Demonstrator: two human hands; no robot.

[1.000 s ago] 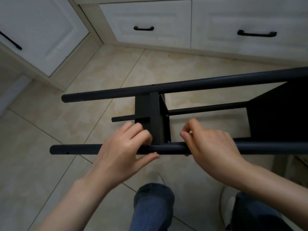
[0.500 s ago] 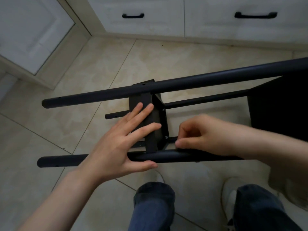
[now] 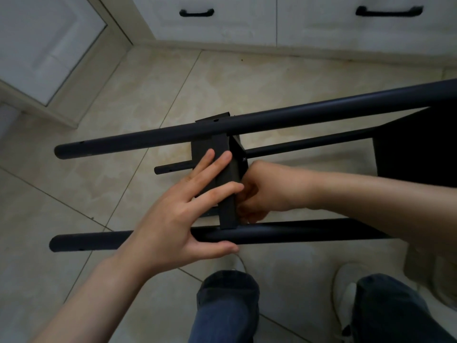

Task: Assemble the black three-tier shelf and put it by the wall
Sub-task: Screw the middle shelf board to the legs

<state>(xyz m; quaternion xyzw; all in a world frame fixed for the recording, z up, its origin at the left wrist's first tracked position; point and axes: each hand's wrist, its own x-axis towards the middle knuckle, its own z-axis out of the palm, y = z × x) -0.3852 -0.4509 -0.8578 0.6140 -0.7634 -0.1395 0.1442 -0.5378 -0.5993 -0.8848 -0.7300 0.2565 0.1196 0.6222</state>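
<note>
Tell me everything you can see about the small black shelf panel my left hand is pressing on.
The shelf panel is flat, matte black and metal-looking, with a folded rim and a screw near one corner. It stands on edge between the upper pole and the lower pole. The left hand presses straight fingers on its face; the right hand curls against its other side.

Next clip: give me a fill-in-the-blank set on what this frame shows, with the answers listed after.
The left hand presses straight fingers on the black panel and rests its ___ against the near pole.
The white drawers show ___ black handles.
The jeans are ___.
The floor is covered in beige ___.
Answers: thumb, two, blue, tiles.
</note>
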